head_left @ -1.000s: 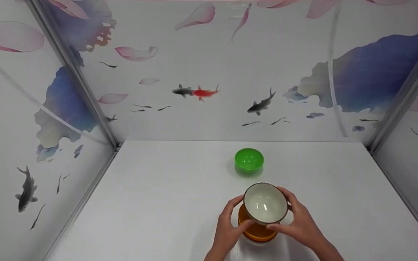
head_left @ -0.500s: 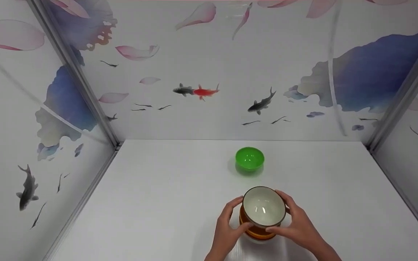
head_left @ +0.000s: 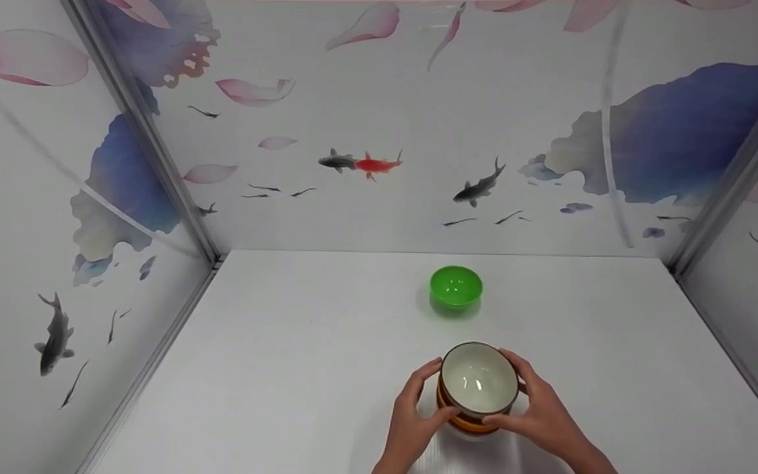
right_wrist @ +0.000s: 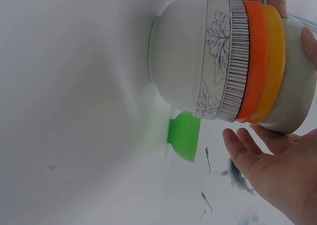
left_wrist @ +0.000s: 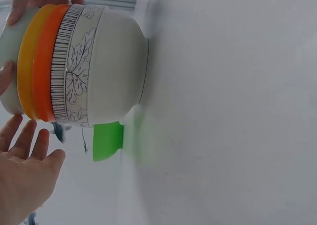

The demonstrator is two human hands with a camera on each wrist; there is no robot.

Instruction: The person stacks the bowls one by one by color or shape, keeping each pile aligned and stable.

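A pale bowl with a dark brown rim [head_left: 480,378] sits tilted on top of a stack. My left hand [head_left: 415,408] holds its left side, thumb at the near rim; my right hand [head_left: 540,411] holds the right side likewise. Below it, in the left wrist view, show a yellow band [left_wrist: 27,61] and an orange band [left_wrist: 45,61], one bowl or two I cannot tell. At the bottom stands a white bowl with a leaf pattern [left_wrist: 116,66] on the table. The pale bowl's lower part is hidden inside the yellow rim.
A small green bowl [head_left: 456,288] stands upright on the white table [head_left: 300,355], beyond the stack. White panels [head_left: 379,224] printed with fish and petals close off the back and both sides, with grey metal posts [head_left: 135,131] at the corners.
Both hands have lowered the pale bowl, so it covers more of the orange bowl beneath it. The green bowl stays in place; the head view has shifted slightly.
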